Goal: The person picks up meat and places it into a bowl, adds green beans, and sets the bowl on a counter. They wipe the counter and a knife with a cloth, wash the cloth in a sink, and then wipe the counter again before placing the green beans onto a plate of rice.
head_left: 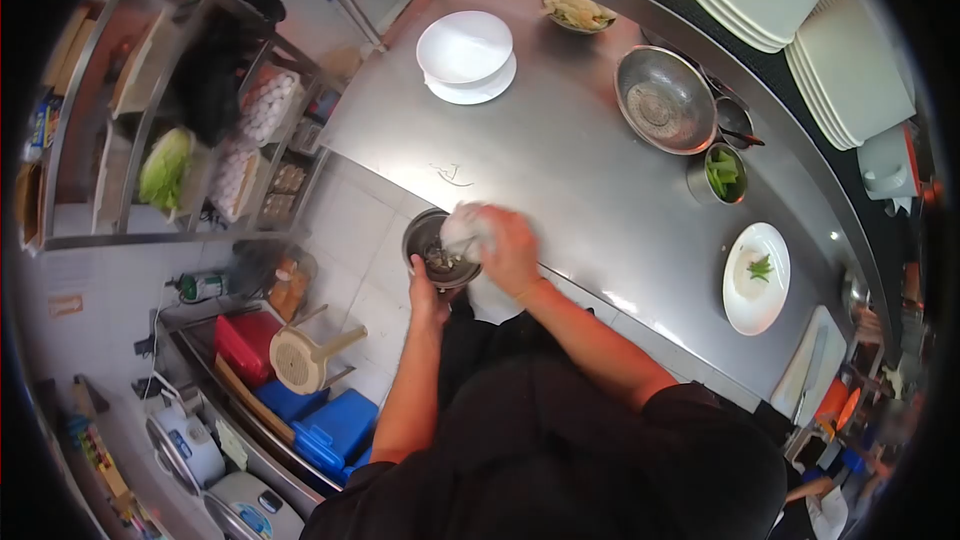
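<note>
My left hand [428, 292] grips a dark metal bowl [412, 231] by its near side, just off the edge of the steel table. Small light and dark scraps lie in the bowl; I cannot make out what they are. A crumpled whitish cloth [462, 230] is bunched in my right hand [510, 252], over the bowl's right rim. My right hand is slightly blurred, its fingers closed round the cloth. On the tabletop just beyond, a few thin dark strands [452, 176] lie on the metal.
The steel table [570, 190] carries a white bowl [465, 45] on a plate, a metal basin [645, 110], a tin of green pieces [722, 172], and an oval plate [745, 305] with a green garnish. A knife [812, 372] lies on a cutting board. Left stand shelves with eggs [268, 108] and a stool [298, 358].
</note>
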